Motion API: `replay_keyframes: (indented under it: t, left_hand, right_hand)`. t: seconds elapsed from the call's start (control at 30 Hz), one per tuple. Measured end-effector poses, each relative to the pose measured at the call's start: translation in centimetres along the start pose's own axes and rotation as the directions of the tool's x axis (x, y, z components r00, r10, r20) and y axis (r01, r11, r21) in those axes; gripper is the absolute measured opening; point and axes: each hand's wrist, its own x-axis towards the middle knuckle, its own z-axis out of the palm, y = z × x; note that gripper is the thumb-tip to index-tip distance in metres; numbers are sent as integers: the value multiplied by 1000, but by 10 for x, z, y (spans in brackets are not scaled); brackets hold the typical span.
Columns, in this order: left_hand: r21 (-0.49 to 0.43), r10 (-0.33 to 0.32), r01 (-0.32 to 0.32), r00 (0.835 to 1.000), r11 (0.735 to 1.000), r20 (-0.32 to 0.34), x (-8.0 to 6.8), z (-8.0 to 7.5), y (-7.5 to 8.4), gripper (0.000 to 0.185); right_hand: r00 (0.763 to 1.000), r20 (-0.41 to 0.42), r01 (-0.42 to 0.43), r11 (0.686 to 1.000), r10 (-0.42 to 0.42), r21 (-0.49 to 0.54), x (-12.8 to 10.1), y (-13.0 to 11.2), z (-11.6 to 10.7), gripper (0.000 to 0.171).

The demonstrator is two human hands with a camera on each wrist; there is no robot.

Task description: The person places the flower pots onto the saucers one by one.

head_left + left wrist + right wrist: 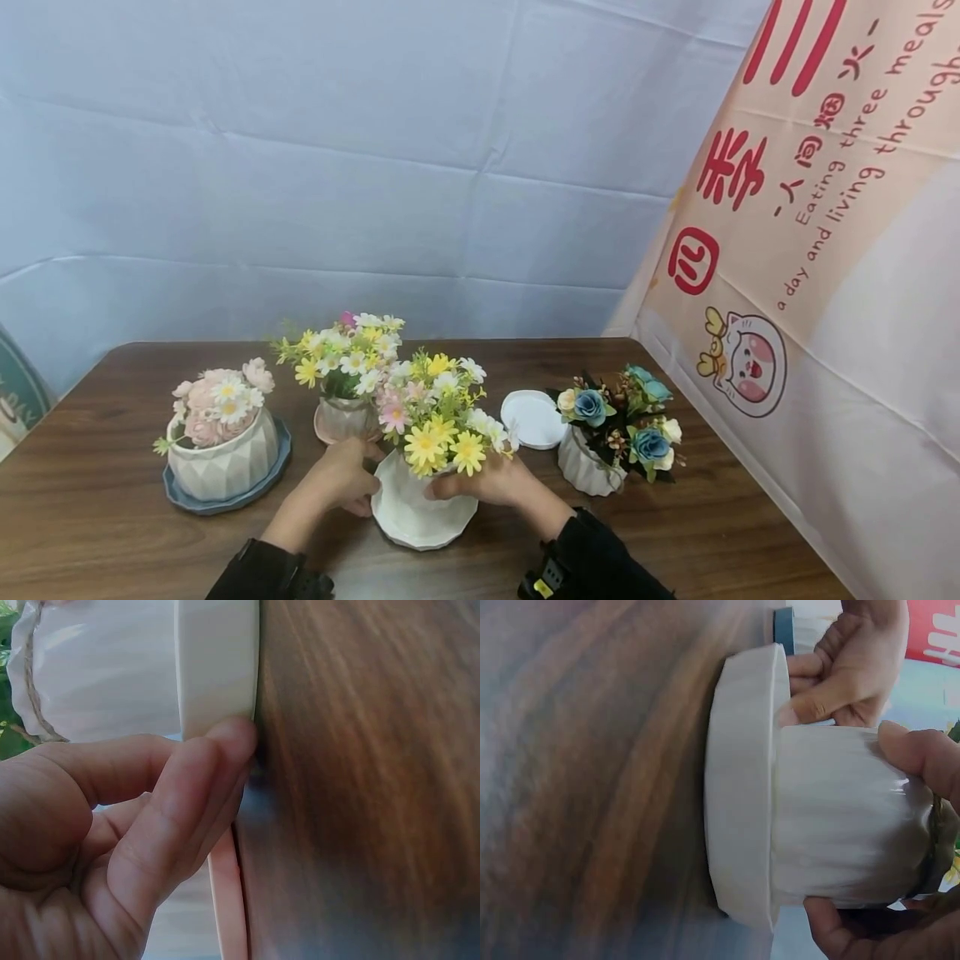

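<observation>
Holding the white pot (408,492) of yellow, white and pink daisies (438,417) from both sides, the person has it near the front edge of the counter (112,517), on its white saucer (420,533). The left hand (341,479) is at the pot's left side; in the left wrist view its fingers (187,795) are curled, with one fingertip pressed to the rim of the saucer where it meets the wood. The right hand (491,482) grips the pot's right side; in the right wrist view its thumb and fingers (919,754) are clamped around the ribbed wall just under the twine at the neck.

As far as the pictures show, the pot already sits inside its saucer, and the saucer seems flat on the counter, so the pairing looks done for this one. The pink pot of roses (225,454) at the left stands on a blue-grey saucer (225,500), and the daisy pot behind (345,417) appears to have a pinkish saucer too. What seems left is the blue-flower pot (592,462) at the right, which stands bare on the wood, with a spare white saucer (532,418) lying just beside it. Both hands have yet to let go of the front pot, and whether it is in its final spot I cannot tell.
</observation>
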Motion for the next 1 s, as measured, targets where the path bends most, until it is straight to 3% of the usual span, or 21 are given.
replay_keyframes:
  t: [0.1,0.37,0.73,1.0]
  left_hand:
    - [-7,-12,12,1000,1000,-23,-1,0,1,30]
    - [-91,-21,13,997,996,-80,-7,1,4,29]
    - [-43,-16,13,999,999,-48,-5,-2,4,28]
    - [-30,-22,22,999,999,-24,-6,-1,4,25]
  right_hand:
    - [1000,24,-7,1000,7,-13,-2,-2,3,82]
    - [993,110,47,993,-35,-104,-1,-7,9,70]
    - [994,111,19,999,-15,-33,-2,-1,12,67]
    - [990,138,42,998,-35,-46,-8,2,13,50]
